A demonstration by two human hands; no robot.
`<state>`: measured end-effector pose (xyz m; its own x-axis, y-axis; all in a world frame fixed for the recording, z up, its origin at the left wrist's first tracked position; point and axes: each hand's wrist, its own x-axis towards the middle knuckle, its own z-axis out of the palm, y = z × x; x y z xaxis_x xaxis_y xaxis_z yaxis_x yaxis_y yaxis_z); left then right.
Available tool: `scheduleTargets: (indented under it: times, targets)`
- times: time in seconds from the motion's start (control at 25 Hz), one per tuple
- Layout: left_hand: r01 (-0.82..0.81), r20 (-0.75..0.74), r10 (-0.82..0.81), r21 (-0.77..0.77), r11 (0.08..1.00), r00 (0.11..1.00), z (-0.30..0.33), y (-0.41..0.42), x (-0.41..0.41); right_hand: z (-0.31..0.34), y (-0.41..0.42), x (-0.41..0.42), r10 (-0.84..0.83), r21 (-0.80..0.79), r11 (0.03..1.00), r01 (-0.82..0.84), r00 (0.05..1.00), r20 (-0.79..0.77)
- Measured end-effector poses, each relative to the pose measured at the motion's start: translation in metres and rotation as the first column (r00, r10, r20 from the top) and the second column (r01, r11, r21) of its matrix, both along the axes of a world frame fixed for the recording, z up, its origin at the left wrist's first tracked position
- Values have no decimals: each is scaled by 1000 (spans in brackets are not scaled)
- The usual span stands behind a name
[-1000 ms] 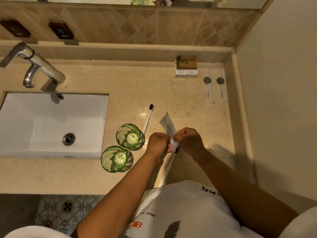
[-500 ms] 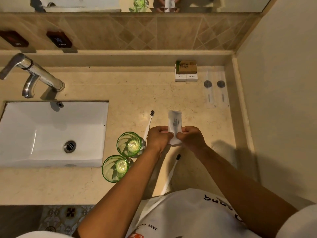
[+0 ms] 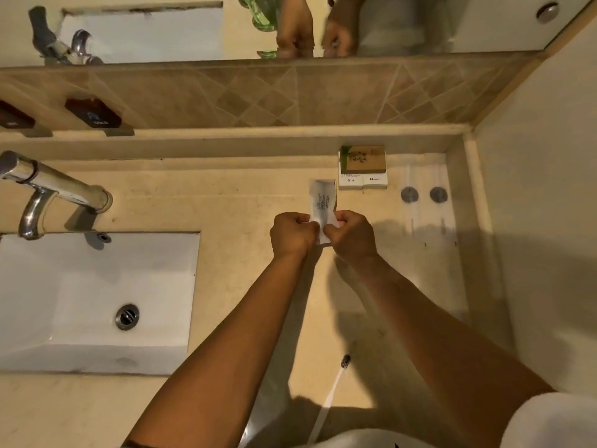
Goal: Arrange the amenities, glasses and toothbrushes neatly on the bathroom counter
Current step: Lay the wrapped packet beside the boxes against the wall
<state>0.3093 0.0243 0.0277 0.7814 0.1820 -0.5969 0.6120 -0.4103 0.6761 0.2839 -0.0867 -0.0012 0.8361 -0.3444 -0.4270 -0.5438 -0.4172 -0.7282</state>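
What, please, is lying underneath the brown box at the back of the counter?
The brown box sits on two white boxes, side by side. Only their front faces show; whatever lies behind them is covered.

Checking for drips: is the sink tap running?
Off. No stream falls from the faucet spout, and the sink basin looks dry.

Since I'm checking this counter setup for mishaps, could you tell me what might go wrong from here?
1. Both the left hand and right hand pinch the small white packet; pulling against each other could tear it.
2. The toothbrush lies near the front of the counter, close below the forearms, so an arm drawing back might knock it off.
3. The stacked amenity boxes sit just beyond the packet and could be nudged.
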Motion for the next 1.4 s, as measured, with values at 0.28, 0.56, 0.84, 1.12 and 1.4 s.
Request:
scheduleTargets:
  times: [0.28, 0.56, 0.84, 1.12, 1.4]
  targets:
    - [190, 160, -216, 160, 969, 963, -15, -4, 32, -23, -2, 39, -15, -41, 999, 14, 1000, -8]
    - [300, 217, -395, 368, 880, 893, -36, 8, 33, -26, 3, 36, 86, -121, 990, -78, 995, 57]
    - [468, 358, -702, 550, 691, 616, -48, 31, 32, -24, 4, 24, 288, -431, 880, -198, 945, 154]
    - [555, 265, -807, 612, 564, 528, -55, 34, 45, -30, 8, 40, 364, -395, 870, -296, 925, 107]
    - [532, 287, -782, 601, 596, 552, -61, 29, 59, -29, 7, 56, 346, -390, 875, -288, 934, 87]
